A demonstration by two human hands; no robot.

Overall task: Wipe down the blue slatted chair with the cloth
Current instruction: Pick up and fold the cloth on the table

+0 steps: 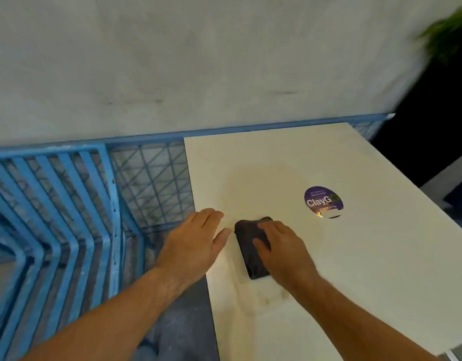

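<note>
The blue slatted chair (110, 183) is seen at the left of the view, below and beside the white table (355, 269), w/ its slats angled into a V shape. It is touched by neither hand.

The L hand (196, 238) is held palm down at the table's left edge. Its fingers are kept straight and close together, the tips laid on the tabletop, and nothing is held in it. Its thumb tip is placed just beside a dark flat rectangular item (253, 254) that lies on the table near that edge.

The R hand (282, 254) is laid over the dark item from the right, fingers slightly spread and only lightly bent, resting on its top face. No pinch or wrap round it can be made out. Whether the item is a phone or sth else can't be told, as the pic is blurred.

A round purple sticker (323, 201) marked "ClayGo" is stuck on the table further right, well apart from both hands. A faint brownish stain (263, 183) is seen beyond the hands. A blue rail (250, 130) w/ mesh under it is set along a grey wall (198, 61) behind chair and table. Green leaves (448, 29) are glimpsed top right.
</note>
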